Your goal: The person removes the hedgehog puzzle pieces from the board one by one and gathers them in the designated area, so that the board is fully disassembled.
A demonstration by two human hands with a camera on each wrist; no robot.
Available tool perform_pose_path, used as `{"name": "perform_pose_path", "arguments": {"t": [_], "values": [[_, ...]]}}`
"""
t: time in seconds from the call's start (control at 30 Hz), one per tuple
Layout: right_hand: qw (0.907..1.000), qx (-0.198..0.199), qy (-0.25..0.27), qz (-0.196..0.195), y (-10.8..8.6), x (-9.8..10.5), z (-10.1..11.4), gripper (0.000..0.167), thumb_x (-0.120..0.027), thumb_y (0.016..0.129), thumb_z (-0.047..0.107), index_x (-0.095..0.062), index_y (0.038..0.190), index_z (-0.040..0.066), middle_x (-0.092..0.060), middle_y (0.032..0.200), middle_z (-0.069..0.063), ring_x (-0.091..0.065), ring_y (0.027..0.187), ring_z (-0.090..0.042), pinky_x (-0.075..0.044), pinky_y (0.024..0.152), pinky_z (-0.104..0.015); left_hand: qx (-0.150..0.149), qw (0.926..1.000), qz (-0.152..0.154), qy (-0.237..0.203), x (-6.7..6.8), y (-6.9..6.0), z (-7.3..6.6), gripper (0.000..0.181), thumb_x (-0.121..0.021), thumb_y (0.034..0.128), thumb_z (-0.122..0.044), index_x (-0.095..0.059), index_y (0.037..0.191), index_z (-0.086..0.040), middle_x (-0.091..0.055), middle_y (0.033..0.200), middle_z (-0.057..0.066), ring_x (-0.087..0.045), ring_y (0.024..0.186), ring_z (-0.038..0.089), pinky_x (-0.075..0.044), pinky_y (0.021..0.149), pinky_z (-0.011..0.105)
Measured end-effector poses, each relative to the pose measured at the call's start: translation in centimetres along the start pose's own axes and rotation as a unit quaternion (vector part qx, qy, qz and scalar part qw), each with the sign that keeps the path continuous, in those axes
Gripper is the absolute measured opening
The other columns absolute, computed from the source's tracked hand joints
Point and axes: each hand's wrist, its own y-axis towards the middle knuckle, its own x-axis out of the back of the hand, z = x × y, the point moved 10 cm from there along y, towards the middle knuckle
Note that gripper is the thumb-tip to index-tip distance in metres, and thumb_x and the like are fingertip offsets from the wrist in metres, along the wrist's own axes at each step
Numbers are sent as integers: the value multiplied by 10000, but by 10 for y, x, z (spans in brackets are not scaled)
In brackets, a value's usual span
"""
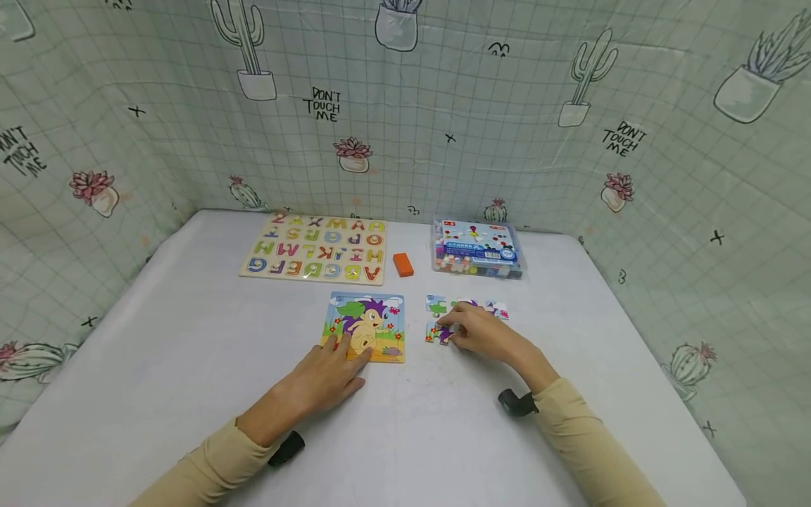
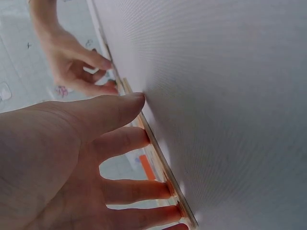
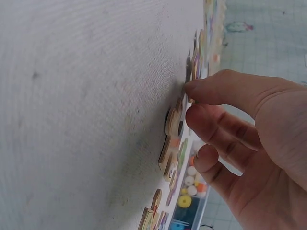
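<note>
A square hedgehog puzzle board (image 1: pixel 389 347) lies on the table; the left hand (image 1: pixel 323 373) rests its spread, fairly straight fingers on its lower left part. Seen from the left wrist, the fingertips of that left hand (image 2: pixel 96 158) touch the edge of the board (image 2: pixel 165 170). To the right lie several loose puzzle pieces (image 1: pixel 436 304). Over them the right hand (image 1: pixel 488 334) pinches a purple-marked puzzle piece (image 1: pixel 445 334) between thumb and index finger. In the right wrist view, that hand (image 3: pixel 240 124) has its thumb against a piece's edge, partly hidden, with wooden pieces (image 3: pixel 165 151) beside it.
Behind the board lies a wooden alphabet board (image 1: pixel 310 282), with an orange block (image 1: pixel 403 265) at its right. A clear box of coloured beads (image 1: pixel 478 248) stands behind the loose pieces. Patterned cloth (image 1: pixel 443 105) hangs behind and at both sides of the white table (image 1: pixel 418 436).
</note>
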Motion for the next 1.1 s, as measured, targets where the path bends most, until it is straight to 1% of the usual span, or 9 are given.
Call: {"name": "perform_pose_path", "arguments": {"t": [0.33,0.5,0.57,0.67,0.77,0.83,0.97,1.1], "values": [[10000,33,-43,-26,2,1,1,325,-664,895,64,-702,1210,135,-636,1145,-53,-521,844,-129,-467,781,-297,-20,10000,-33,22,-1,2,0,510,-651,934,-329,-555,1390,-122,-475,1414,274,-482,1285,462,-481,980,563],[9999,60,-88,-12,2,3,3,329,-674,896,75,-693,1221,123,-629,1142,-61,-519,824,-117,-474,761,-275,-65,9999,-109,74,0,2,0,502,-656,931,-325,-564,1380,-121,-489,1393,272,-496,1263,455,-493,962,556],[9999,97,-118,-18,2,3,7,336,-684,885,70,-693,1218,113,-628,1120,-67,-524,807,-113,-482,737,-257,-52,9999,-96,50,0,1,0,499,-654,932,-323,-564,1379,-119,-485,1398,276,-491,1272,459,-488,968,562],[9996,207,-199,5,3,2,18,335,-699,877,82,-695,1212,101,-632,1073,-64,-530,796,-109,-487,708,-227,-17,10000,-34,-21,0,1,0,492,-651,936,-314,-565,1378,-116,-479,1404,280,-480,1287,465,-478,979,574],[9988,370,-306,54,8,-1,36,327,-704,886,120,-695,1212,102,-637,1036,-52,-527,789,-102,-478,688,-211,40,10000,29,-29,0,-1,1,481,-650,938,-306,-570,1375,-121,-482,1402,275,-477,1292,462,-470,989,582],[9981,491,-362,67,12,-4,50,322,-701,895,144,-694,1215,107,-650,1042,-44,-524,779,-96,-470,686,-213,50,10000,46,25,1,-2,2,478,-650,938,-305,-573,1375,-129,-489,1397,266,-484,1287,453,-473,989,577],[9970,626,-431,139,24,-10,73,318,-694,907,180,-697,1220,126,-668,1071,-43,-522,741,-83,-469,667,-214,19,10000,-16,94,3,-2,3,468,-643,943,-311,-576,1374,-141,-501,1392,249,-498,1272,436,-480,980,564],[9959,709,-455,318,33,-19,88,338,-696,916,250,-688,1237,142,-671,1091,-28,-529,745,-75,-473,656,-205,-107,9998,-113,140,5,1,1,453,-639,948,-311,-581,1366,-145,-519,1385,238,-518,1255,435,-499,950,559]]}}
